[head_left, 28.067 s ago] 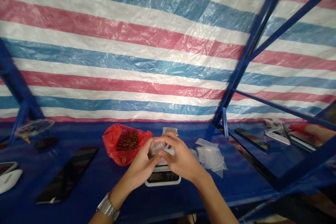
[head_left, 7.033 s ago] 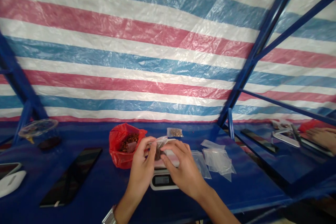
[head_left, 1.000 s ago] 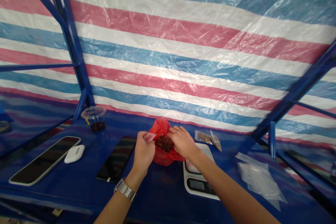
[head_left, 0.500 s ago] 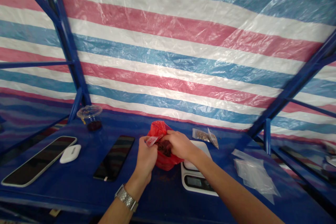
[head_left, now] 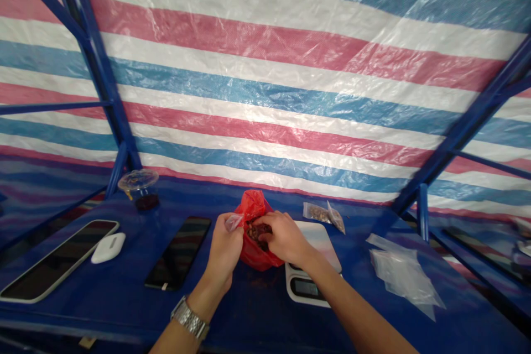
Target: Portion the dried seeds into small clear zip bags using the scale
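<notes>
A red plastic bag [head_left: 261, 259] stands with its mouth open on the blue table, holding loose brown bits [head_left: 254, 232]. My left hand [head_left: 226, 243], with a metal watch on its wrist, is closed on a small clear plastic bag [head_left: 234, 222] at the left side of the red bag's mouth. Inside that mouth, my right hand [head_left: 286, 237] curls its fingers among the brown bits; what they pinch is partly hidden. Just right of the red bag sits a white digital scale [head_left: 321, 240], partly covered by my right forearm.
Two small filled clear bags [head_left: 318, 213] lie behind the scale, and a stack of flat clear bags [head_left: 400, 271] lies to the right. On the left are a black phone [head_left: 178, 254], a white-edged phone [head_left: 58, 260], a white earbud case [head_left: 108, 248] and a plastic cup [head_left: 145, 193].
My right hand has shifted within the red bag's mouth, and more of the brown bits show. My left hand has moved slightly left, still holding the clear bag. The view has shifted a little.
</notes>
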{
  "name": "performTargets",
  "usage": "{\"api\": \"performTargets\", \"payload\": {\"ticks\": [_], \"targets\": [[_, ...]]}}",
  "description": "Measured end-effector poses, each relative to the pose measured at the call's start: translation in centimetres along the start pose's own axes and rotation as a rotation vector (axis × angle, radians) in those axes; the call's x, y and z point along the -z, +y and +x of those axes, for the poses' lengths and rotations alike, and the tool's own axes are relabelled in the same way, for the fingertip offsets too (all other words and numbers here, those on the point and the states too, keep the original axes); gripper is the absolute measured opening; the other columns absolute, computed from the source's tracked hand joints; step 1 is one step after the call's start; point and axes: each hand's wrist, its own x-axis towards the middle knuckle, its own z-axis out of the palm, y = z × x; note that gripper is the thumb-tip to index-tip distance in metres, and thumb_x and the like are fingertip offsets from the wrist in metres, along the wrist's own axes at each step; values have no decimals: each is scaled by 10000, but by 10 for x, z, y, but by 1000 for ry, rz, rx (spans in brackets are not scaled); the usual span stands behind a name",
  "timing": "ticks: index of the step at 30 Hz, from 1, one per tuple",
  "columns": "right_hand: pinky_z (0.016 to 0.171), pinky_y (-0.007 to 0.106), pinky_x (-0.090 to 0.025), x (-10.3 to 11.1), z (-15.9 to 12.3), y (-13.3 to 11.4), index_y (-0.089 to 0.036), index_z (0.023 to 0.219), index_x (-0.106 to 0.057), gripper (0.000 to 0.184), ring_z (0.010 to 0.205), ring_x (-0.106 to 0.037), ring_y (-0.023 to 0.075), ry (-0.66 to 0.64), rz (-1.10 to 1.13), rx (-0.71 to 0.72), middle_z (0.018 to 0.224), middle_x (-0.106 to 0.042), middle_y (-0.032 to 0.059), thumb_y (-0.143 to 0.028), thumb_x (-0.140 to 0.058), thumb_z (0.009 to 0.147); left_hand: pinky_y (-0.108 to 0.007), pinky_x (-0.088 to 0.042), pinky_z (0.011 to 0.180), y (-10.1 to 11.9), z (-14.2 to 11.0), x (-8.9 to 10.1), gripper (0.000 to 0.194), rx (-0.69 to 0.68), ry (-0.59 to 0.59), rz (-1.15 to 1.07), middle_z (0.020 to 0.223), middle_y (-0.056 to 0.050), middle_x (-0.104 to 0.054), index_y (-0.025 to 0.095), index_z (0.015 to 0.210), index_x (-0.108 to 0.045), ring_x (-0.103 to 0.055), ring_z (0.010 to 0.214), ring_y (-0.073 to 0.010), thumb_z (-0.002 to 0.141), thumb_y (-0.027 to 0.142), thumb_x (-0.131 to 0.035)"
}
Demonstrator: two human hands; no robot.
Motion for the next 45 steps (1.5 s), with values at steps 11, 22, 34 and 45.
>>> {"api": "performTargets", "payload": {"ticks": [11, 22, 34, 45], "targets": [[1059, 406, -412, -2, -12, 10, -277, 1157, -764, 282, 1116, -672, 258, 101, 227, -113, 1166, -783, 40, -190, -654, 911, -356, -533, 834, 0, 11, 25, 187, -358, -40, 357, 910, -61, -697, 187, 937, -690, -670, 863, -235, 756, 210, -649], [1034, 375, -486, 17, -30, 8, -244, 1195, -718, 321, 1101, -680, 221, 274, 573, 14, 1169, -752, 47, -156, -642, 896, -435, -493, 1042, -5, 7, 23, 596, -489, -87, 499, 1217, -114, -698, 229, 1373, -609, -667, 1112, -278, 798, 82, -561], [945, 345, -548, 22, -38, -2, -215, 1194, -693, 279, 1022, -693, 196, 220, 715, 88, 1144, -695, 71, -215, -644, 919, -474, -450, 1065, 2, -7, 8, 454, -777, -243, 784, 1278, -128, -714, 206, 1384, -606, -621, 1219, -293, 979, 138, -413], [958, 367, -551, 20, -35, 3, -225, 1176, -669, 283, 1029, -701, 208, 225, 747, 66, 1148, -722, 57, -191, -663, 895, -488, -485, 1073, -5, -11, 7, 544, -807, -232, 677, 1332, -125, -686, 216, 1407, -548, -636, 1224, -296, 868, 190, -617]]}}
